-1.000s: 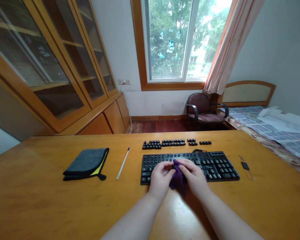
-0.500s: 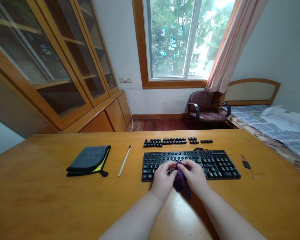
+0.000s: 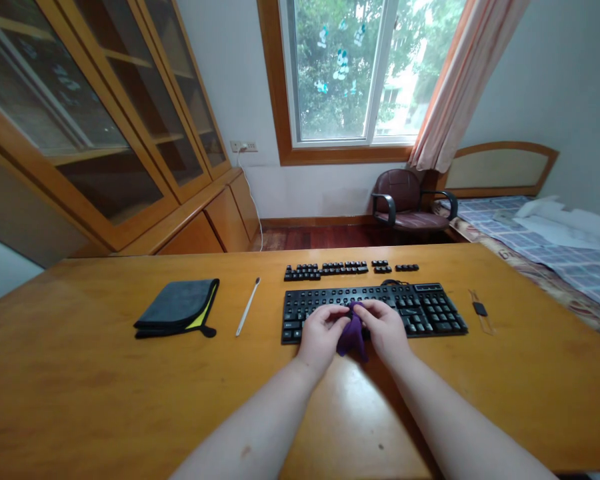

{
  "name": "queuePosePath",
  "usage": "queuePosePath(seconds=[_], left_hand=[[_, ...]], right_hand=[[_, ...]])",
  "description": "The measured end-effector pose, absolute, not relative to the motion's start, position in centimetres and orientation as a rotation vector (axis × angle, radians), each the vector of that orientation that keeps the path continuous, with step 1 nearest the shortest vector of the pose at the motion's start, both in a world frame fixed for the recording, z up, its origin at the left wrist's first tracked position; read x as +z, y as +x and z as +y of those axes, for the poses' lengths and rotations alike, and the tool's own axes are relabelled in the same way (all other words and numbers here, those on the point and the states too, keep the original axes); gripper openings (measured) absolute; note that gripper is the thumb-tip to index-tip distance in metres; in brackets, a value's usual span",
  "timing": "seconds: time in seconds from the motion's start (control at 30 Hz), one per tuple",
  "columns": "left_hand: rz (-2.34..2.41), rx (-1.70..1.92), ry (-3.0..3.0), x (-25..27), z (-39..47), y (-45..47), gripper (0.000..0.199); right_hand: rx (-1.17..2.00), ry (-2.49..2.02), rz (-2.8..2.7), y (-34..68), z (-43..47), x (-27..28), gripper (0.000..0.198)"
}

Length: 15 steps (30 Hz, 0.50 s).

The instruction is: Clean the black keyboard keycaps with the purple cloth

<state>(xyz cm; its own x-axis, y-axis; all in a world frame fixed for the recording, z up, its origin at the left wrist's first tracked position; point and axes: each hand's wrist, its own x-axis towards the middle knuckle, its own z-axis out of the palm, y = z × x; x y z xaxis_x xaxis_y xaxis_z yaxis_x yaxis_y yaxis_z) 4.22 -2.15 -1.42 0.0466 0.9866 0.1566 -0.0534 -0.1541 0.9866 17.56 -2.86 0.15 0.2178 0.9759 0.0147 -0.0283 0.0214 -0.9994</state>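
My left hand is closed in a pinch over the front of the black keyboard. Between its fingertips shows a small black piece that looks like a keycap, mostly hidden. Opposite it, my right hand pinches a purple cloth, pressed up to the same spot. The cloth's loose end hangs down over the keyboard's front edge. On the keyboard's upper left and middle, many keys are bare of caps, while the right-hand number block has its caps on.
Rows of loose keycaps lie behind the keyboard. To the left are a toothbrush and a folded grey cloth with yellow lining. A wire keycap puller lies right of the keyboard. All rest on a wooden desk.
The view has tilted slightly, so the desk things sit higher in the picture. Both hands stay together over the keyboard, and the purple cloth's hanging end has shifted and spread a little.
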Motion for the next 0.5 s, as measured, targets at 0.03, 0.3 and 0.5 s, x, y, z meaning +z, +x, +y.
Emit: queuePosePath(seconds=[0.03, 0.3, 0.5], left_hand=[[1.038, 1.309, 1.313, -1.49, -2.12, 4.23, 0.017], [0.968, 1.329, 1.256, -1.77, -1.99, 4.31, 0.021], [1.013, 1.359, 1.189, -1.34, -1.72, 3.99, 0.023]], right_hand=[[1.051, -1.264, -1.03, 17.55, -2.88, 0.14, 0.032], [1.094, -1.209, -1.018, 17.7, -2.77, -0.02, 0.03], [1.029, -1.214, -1.003, 17.94, -2.55, -0.41, 0.03]])
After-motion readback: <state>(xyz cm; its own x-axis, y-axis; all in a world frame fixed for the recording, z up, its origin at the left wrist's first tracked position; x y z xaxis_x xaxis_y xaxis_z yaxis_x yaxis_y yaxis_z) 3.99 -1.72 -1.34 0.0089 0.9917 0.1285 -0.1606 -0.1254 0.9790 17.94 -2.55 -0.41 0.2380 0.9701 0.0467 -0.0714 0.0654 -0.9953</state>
